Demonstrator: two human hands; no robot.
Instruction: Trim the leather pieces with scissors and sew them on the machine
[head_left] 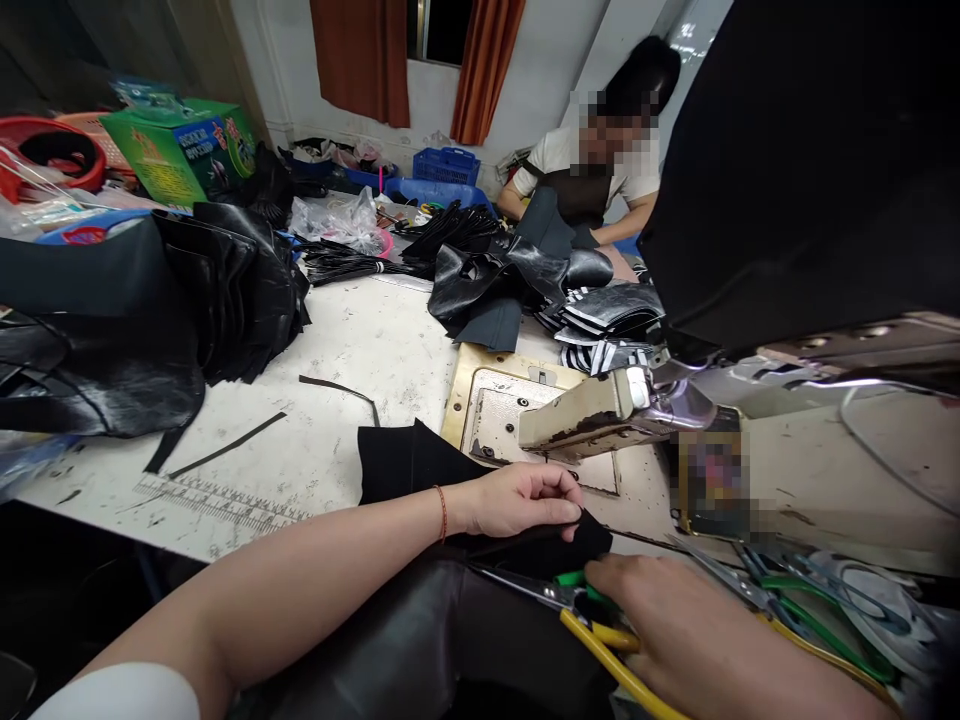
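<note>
By near edge of table [375, 340], R hand [667, 620] grips scissors [592, 650]; L hand [529, 500], fingers narrow, prob. pinches blk fabric [405, 462].

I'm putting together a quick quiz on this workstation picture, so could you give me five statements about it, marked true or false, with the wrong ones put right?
1. The right hand holds scissors with yellow on the handles. True.
2. The left wrist has nothing around it. False: a thin reddish band circles it.
3. The left hand is over black material. True.
4. The curtains are blue. False: they are rust-orange.
5. A green box is toward the back left. True.
</note>
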